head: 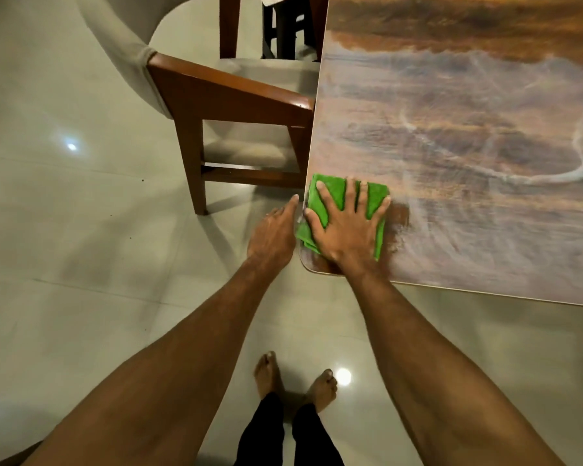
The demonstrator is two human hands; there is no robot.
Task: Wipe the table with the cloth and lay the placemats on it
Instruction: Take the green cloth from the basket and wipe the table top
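Observation:
A folded green cloth [334, 196] lies on the near left corner of the brown table [468, 136], partly hanging over the left edge. My right hand [347, 227] presses flat on the cloth with its fingers spread. My left hand [275, 233] is just off the table's left edge, beside the cloth, fingers together and pointing forward, holding nothing that I can see. The tabletop shows pale streaky wipe marks. No placemats are in view.
A wooden chair [229, 105] with a pale cushion stands against the table's left edge, just beyond my hands. A second chair or stool [283, 25] sits further back. Glossy tiled floor [81, 230] spreads to the left, and my bare feet [293, 378] stand below.

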